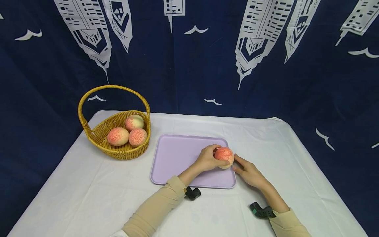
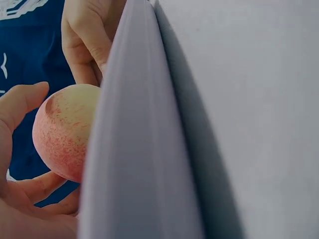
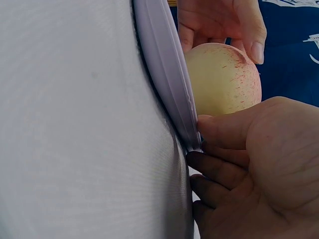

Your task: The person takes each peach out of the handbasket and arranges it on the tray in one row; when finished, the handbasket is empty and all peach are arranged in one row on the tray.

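My left hand (image 1: 208,159) holds a pink-and-cream peach (image 1: 224,157) at the right end of a lavender tray (image 1: 177,158). Thumb and fingers curve round the fruit's left side, as the left wrist view also shows. Just beyond the tray's right edge is my right hand (image 1: 250,172), its fingers loosely bent. The right wrist view puts its thumb (image 3: 229,130) right at the tray rim, close by the peach. The tray's raised side hides part of the peach in both wrist views.
A yellow wicker basket (image 1: 124,154) with a tall arched handle stands at the table's back left. Inside it lie three peaches (image 1: 117,136). White cloth (image 1: 103,194) covers the table, and a dark blue patterned curtain (image 1: 195,72) hangs behind.
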Motion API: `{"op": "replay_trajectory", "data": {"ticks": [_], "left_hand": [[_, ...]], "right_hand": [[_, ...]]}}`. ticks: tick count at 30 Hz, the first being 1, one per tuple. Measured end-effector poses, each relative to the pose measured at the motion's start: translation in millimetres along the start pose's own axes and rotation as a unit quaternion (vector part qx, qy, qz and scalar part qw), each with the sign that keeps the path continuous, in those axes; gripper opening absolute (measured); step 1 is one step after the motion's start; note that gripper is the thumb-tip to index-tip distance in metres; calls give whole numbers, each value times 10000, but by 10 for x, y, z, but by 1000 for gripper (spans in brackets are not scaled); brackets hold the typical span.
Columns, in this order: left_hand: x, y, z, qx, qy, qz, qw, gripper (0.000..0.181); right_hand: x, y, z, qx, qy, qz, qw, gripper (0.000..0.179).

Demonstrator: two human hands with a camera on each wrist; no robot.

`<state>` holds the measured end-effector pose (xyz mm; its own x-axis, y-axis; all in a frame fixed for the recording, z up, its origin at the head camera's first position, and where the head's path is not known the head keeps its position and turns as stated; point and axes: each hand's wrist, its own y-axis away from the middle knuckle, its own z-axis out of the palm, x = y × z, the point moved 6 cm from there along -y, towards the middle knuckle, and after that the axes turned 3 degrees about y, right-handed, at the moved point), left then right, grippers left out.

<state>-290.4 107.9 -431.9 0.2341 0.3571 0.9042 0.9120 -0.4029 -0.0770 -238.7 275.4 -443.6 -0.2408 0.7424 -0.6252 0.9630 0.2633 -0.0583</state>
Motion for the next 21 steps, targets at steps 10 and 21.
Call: {"op": "replay_trajectory", "data": {"ticks": [10,21], "left_hand": [[168,177,-195,-101,-585,-88,9982,75],[315,546,-642,70,-340,696,9970,69]], "right_hand": [[-10,-9,3,-6,35,10,10000,58],[-1,-2,0,-16,36,-26,10000,58]]}}
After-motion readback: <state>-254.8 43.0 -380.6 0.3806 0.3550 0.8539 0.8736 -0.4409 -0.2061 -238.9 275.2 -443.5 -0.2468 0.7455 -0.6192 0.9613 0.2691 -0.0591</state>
